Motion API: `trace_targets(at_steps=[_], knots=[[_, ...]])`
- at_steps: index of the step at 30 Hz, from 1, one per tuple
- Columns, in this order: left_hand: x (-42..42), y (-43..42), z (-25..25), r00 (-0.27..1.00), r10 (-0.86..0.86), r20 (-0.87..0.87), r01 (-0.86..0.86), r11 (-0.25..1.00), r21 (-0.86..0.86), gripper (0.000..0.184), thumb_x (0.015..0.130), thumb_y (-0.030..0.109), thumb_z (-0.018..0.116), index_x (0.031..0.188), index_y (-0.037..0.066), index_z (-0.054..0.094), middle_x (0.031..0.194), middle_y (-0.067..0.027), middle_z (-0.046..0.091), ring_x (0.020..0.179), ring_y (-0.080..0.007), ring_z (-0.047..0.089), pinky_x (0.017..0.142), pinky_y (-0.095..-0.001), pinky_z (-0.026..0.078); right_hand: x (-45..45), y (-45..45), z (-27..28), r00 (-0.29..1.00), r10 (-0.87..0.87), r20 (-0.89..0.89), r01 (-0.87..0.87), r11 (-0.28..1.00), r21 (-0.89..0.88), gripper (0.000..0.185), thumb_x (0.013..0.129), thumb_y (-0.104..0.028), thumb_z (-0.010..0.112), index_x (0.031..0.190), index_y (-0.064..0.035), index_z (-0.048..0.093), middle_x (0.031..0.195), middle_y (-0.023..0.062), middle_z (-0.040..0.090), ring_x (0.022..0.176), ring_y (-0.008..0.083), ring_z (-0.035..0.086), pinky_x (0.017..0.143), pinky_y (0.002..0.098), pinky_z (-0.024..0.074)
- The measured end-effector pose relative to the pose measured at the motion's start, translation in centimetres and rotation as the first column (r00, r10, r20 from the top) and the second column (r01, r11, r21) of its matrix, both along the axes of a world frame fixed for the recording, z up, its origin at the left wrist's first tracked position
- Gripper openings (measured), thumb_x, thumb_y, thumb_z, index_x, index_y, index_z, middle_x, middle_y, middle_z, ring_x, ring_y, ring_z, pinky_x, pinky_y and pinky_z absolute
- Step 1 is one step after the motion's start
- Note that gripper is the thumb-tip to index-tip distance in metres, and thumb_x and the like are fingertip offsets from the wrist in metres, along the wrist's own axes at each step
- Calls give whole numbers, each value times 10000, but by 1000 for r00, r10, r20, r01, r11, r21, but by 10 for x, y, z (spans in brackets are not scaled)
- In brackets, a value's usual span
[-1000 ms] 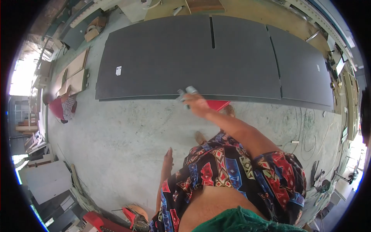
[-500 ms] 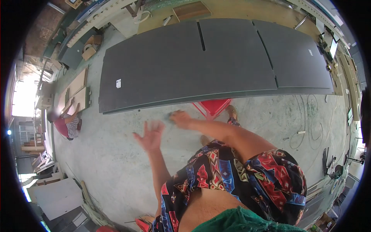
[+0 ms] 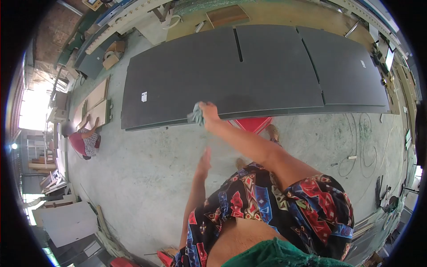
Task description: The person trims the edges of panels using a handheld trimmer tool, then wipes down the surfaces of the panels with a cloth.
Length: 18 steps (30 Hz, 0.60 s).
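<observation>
My right hand (image 3: 209, 114) is closed around a grey-green cloth (image 3: 196, 115), which hangs bunched at the front edge of a dark grey panel (image 3: 182, 73). Several such dark pieces lie side by side, with narrow gaps between them. A small white label (image 3: 144, 96) sticks to the left part of the panel. Lower down, my left hand (image 3: 204, 161) hovers over the floor with nothing in it, its fingers stretched out and seen edge-on, slightly blurred.
Under the panel's front edge shows a red support (image 3: 253, 124). A person (image 3: 84, 141) crouches at the left beside pale boards (image 3: 97, 95). Cables (image 3: 351, 156) trail over the concrete floor at the right. A white sheet (image 3: 70, 224) stands at the lower left.
My right hand has moved up with the cloth to the panel's front edge. My left hand has shifted right and turned edge-on. The view has moved slightly.
</observation>
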State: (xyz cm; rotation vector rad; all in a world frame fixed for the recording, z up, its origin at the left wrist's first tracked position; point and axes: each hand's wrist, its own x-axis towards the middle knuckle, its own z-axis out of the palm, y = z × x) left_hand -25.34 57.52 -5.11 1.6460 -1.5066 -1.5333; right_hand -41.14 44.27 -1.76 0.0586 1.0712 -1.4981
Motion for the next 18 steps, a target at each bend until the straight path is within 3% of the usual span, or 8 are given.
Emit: trace_targets(at_steps=[2,3,5,8,10,12,16,18], knots=[[8,13,-7,973,172,-151,-63,836,544,816,900,639,356,1495,132,125,1545,-151,133,1376,-407,206,1083,-561,202,-13,-1,29,988,9,153,15,988,-151,221,798,-184,658,818,23,584,709,200,591,613,249,608,595,411,491],[7,10,-8,974,167,-152,-58,834,548,816,900,639,356,1495,132,125,1545,-151,133,1376,-407,206,1083,-561,202,-9,0,34,946,89,-313,-159,965,-207,233,774,-175,673,866,17,577,749,203,596,674,266,625,624,415,506],[-6,-5,3,633,602,-487,-197,733,651,844,865,700,336,1487,152,176,1535,-156,174,1369,-457,179,1031,-659,198,12,10,26,477,-39,-878,-360,903,-236,274,751,-154,674,956,-7,568,870,198,608,805,304,634,687,415,522],[-6,-47,20,154,594,-790,-80,804,589,865,831,743,339,1461,155,263,1505,-154,252,1370,-371,239,1031,-651,204,56,81,-12,-52,-198,-979,-629,768,-122,233,773,-102,596,1000,-48,583,1101,206,575,998,364,585,808,425,503],[11,-53,39,166,658,-734,-87,752,654,829,841,726,347,1439,154,304,1481,-156,297,1348,-368,285,1031,-654,217,41,95,-27,168,-169,-971,-767,596,-236,228,801,-73,535,1022,-58,588,1119,189,584,1006,368,585,847,443,483],[24,-64,62,187,712,-677,-96,699,709,794,851,709,356,1417,152,344,1457,-158,343,1327,-365,332,1031,-656,231,6,93,-42,-24,8,-1000,-866,499,24,353,781,-29,508,1117,-109,581,1129,155,602,1062,357,570,904,436,469],[41,-85,98,134,567,-813,-375,788,488,680,885,625,405,1398,181,377,1439,-132,377,1309,-347,364,999,-648,293,-96,102,-24,235,480,-845,-674,707,214,185,767,-48,543,936,-49,618,941,165,641,906,318,632,754,380,506],[45,-89,97,252,504,-826,-444,819,364,653,889,603,429,1398,197,379,1449,-122,366,1319,-343,349,989,-636,312,-145,101,-45,361,162,-918,-428,904,-9,192,753,-14,575,938,-17,628,862,159,637,803,246,629,735,344,496]])
